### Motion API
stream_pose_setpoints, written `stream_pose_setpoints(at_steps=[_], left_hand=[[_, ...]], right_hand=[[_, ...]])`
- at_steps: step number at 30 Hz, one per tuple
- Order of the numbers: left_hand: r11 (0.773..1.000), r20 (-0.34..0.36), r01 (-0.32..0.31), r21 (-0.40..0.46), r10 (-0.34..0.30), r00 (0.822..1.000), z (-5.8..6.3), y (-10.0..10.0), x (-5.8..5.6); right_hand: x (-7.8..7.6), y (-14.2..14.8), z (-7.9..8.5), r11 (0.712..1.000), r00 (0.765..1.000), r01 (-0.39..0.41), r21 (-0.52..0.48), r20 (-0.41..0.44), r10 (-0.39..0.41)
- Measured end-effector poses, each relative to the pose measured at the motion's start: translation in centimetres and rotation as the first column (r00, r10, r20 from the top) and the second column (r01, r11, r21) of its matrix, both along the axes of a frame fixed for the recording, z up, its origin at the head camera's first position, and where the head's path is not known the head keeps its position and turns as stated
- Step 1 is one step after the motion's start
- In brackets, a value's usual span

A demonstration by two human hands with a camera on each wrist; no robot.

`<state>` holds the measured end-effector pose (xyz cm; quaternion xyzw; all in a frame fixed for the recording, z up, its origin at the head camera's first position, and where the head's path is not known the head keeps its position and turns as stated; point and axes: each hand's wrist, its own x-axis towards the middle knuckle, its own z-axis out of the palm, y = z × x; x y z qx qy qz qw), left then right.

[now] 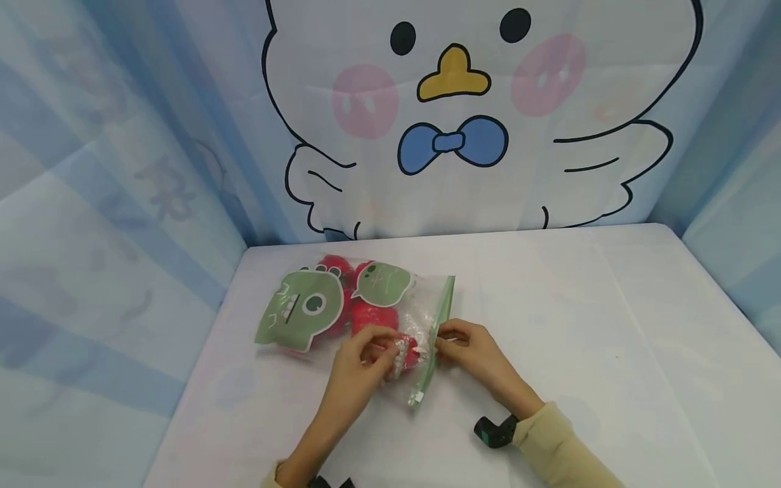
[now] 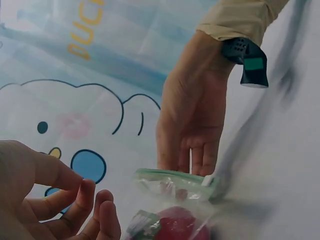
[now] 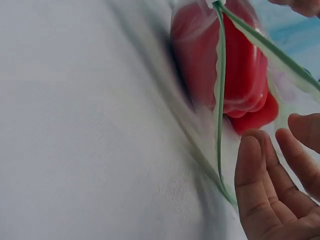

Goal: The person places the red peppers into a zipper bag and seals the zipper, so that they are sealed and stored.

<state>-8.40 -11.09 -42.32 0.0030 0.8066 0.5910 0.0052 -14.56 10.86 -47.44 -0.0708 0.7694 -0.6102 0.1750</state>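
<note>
A clear zip bag (image 1: 421,308) with a green strip and green cartoon faces lies on the table, glossy red things (image 3: 245,65) inside it. In the right wrist view its mouth is spread apart. My right hand (image 1: 466,346) is at the green strip, fingers bent and fingertips at the mouth; a gap shows between thumb and fingers (image 3: 250,170). Through the plastic, the left wrist view shows its fingertips. Over the near side of the bag is my left hand (image 1: 366,356), its fingers (image 2: 82,205) loosely curled with nothing between them in the left wrist view.
The bag rests toward the left of a white table (image 1: 610,339). Behind the table hangs a cloth (image 1: 451,196) printed with a cartoon duck, with blue-and-white curtains (image 1: 122,237) at the sides. A black device (image 1: 495,432) sits at the right wrist.
</note>
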Motion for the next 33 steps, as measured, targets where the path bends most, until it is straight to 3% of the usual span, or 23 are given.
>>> stream_pose_setpoints(at_steps=[4, 6, 12, 15, 17, 22, 33], left_hand=[[0.993, 0.127, 0.015, 0.113, -0.029, 0.992, -0.7, -0.6, 1.7], [0.984, 0.207, 0.014, 0.176, -0.051, 0.977, -1.3, -0.8, 2.4], [0.952, 0.422, 0.036, 0.305, -0.169, 0.891, -3.8, -1.3, 3.7], [0.948, 0.465, 0.083, 0.307, -0.225, 0.856, -4.8, -1.2, 4.1], [0.946, 0.475, 0.109, 0.305, -0.250, 0.844, -5.2, -1.2, 4.2], [0.940, 0.467, 0.125, 0.317, -0.269, 0.842, -5.6, -0.9, 4.1], [0.930, 0.454, 0.058, 0.362, -0.230, 0.861, -6.0, 0.1, 3.7]], right_hand=[[1.2, 0.9, 0.4, 1.000, 0.999, -0.017, -0.008, 0.042, 0.018], [1.7, 1.3, 0.4, 0.999, 0.997, -0.043, -0.004, 0.066, 0.043], [3.5, 1.5, 0.1, 0.985, 0.968, -0.164, -0.053, 0.182, 0.171], [4.2, 1.2, -0.3, 0.966, 0.940, -0.238, -0.105, 0.225, 0.256], [4.5, 1.0, -0.6, 0.954, 0.923, -0.269, -0.136, 0.245, 0.295], [5.0, 0.2, -1.2, 0.950, 0.913, -0.252, -0.186, 0.280, 0.297], [5.8, -0.9, -1.0, 0.944, 0.907, -0.212, -0.253, 0.308, 0.287]])
